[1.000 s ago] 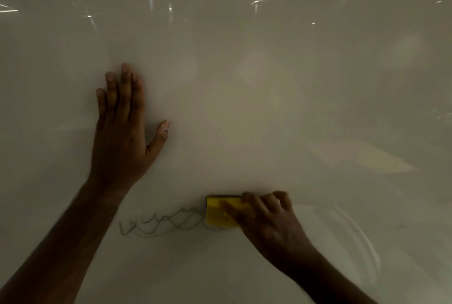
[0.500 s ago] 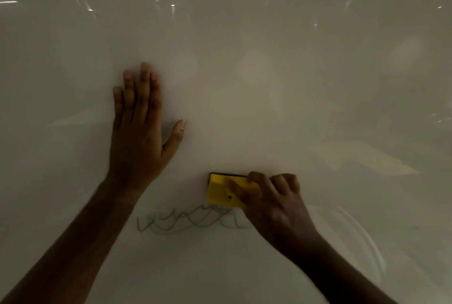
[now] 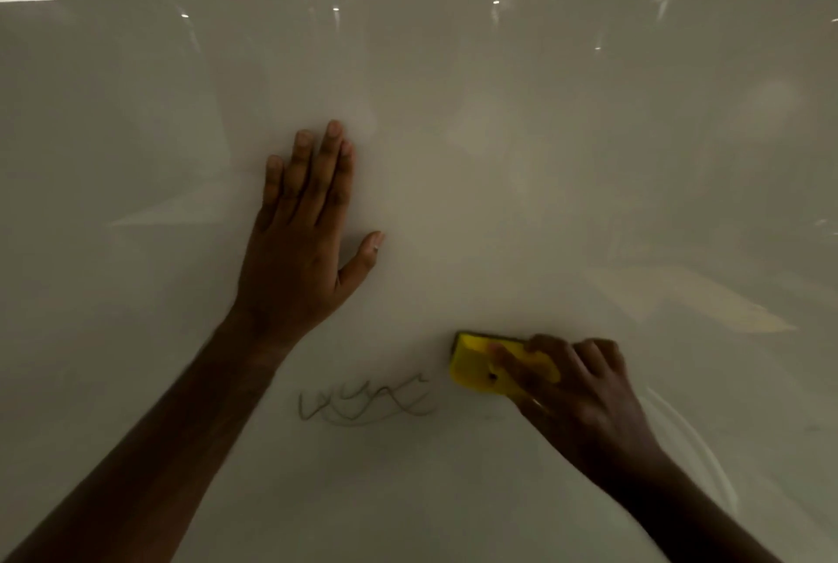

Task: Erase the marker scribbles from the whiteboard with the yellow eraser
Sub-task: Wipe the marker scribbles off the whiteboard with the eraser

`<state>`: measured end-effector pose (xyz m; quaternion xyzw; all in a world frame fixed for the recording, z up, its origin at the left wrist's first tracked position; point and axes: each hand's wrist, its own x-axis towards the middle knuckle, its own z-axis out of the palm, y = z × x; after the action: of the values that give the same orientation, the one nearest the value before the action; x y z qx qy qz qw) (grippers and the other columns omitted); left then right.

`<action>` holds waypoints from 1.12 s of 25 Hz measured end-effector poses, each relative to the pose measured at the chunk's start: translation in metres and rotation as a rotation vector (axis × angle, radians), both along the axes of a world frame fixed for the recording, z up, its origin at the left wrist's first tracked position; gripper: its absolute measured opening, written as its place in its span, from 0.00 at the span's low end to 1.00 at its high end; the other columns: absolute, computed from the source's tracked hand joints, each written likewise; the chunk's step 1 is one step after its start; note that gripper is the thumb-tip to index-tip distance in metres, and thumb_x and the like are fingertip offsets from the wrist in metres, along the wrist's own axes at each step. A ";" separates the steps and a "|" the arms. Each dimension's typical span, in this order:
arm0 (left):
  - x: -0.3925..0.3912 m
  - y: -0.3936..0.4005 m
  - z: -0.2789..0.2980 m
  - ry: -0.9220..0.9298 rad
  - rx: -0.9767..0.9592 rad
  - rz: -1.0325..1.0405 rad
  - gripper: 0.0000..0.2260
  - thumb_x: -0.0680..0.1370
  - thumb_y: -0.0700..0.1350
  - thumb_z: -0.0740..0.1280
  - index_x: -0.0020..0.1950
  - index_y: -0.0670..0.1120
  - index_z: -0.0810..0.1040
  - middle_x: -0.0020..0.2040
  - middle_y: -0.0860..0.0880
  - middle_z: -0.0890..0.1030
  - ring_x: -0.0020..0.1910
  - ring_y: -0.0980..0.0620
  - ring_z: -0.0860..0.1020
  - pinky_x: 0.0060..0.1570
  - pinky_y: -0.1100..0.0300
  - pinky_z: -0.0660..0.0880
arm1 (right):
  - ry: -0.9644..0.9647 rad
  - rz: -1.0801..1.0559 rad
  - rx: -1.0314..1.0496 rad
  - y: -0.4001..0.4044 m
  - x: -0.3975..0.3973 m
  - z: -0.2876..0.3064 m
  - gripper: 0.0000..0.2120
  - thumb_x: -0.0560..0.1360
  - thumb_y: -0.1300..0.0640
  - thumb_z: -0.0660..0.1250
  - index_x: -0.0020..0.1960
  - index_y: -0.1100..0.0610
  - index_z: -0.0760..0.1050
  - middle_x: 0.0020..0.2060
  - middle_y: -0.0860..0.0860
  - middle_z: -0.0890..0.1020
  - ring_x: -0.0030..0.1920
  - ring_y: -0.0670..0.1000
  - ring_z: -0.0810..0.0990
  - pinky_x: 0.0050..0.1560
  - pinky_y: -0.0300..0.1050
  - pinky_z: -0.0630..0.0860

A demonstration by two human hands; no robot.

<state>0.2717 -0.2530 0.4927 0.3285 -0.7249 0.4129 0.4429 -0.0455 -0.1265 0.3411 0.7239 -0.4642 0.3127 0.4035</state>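
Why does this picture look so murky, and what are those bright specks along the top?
Head view: the lighting is dim, so both hands show dark against the whiteboard; the specks are lights reflected in its glossy surface, some smeared into streaks. The right hand on the yellow eraser looks slightly blurred; the scribbles read faint.

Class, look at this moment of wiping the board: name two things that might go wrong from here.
The yellow block eraser sits up and right of the grey marker scribble, so a stroke may miss it. The left hand, flat on the glossy whiteboard, may smudge it.
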 end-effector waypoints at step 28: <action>0.019 -0.005 -0.009 0.000 0.011 -0.046 0.36 0.87 0.58 0.60 0.88 0.38 0.54 0.88 0.43 0.49 0.88 0.41 0.48 0.87 0.44 0.45 | 0.144 -0.039 0.125 0.023 -0.041 -0.073 0.27 0.84 0.53 0.64 0.82 0.41 0.69 0.64 0.54 0.83 0.57 0.60 0.79 0.61 0.62 0.72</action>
<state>0.2904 -0.2575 0.4837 0.3144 -0.7344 0.3985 0.4505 -0.0864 -0.1038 0.2676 0.7590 -0.4666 0.2223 0.3959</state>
